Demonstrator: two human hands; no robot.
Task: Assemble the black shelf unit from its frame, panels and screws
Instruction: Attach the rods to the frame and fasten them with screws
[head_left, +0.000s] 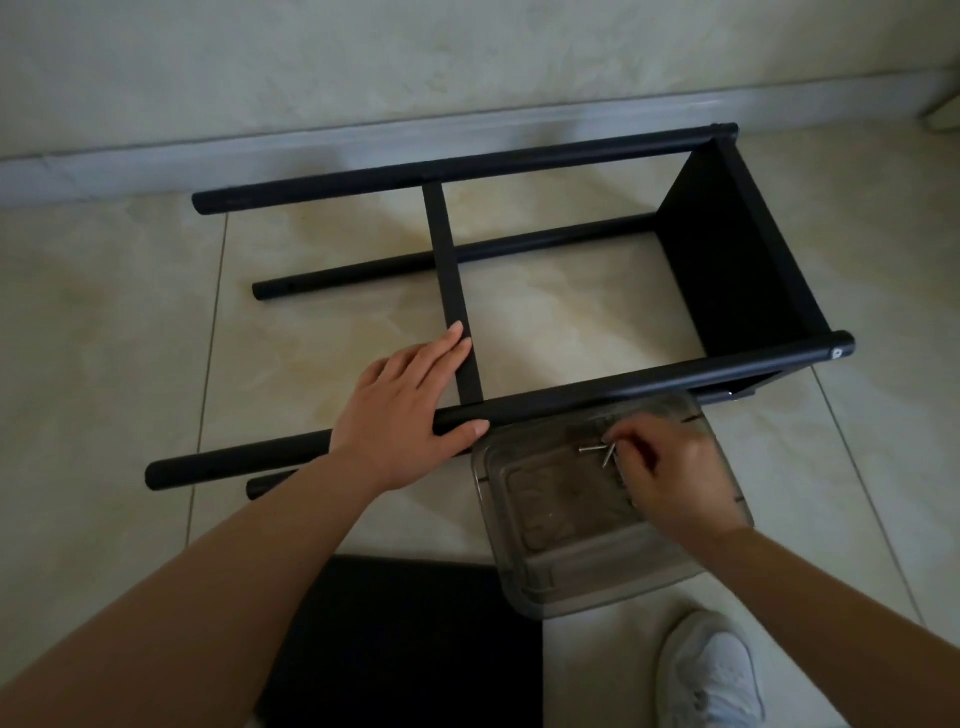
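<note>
Two hands work: left hand (410, 410) lies flat on the black frame (597, 384) on the floor, grip relaxed; right hand (670, 467) pinches screws (597, 451) in the clear tray (550, 561). Small screws could slip and scatter; the frame may roll.

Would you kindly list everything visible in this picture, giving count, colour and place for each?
shelf frame: one, black, lying on its side on the floor, round poles joined by a flat crossbar and a panel at the right end
loose panel: one, black, flat on the floor at bottom centre
tray: one, clear smoky plastic, on the floor in front of the frame
screws: a few, silver, in the tray's far part
floor tiles: beige, glossy
skirting board: pale, along the wall
shoe: one, white, bottom right
left hand: resting flat on the near pole
right hand: in the tray, fingertips at the screws
</note>
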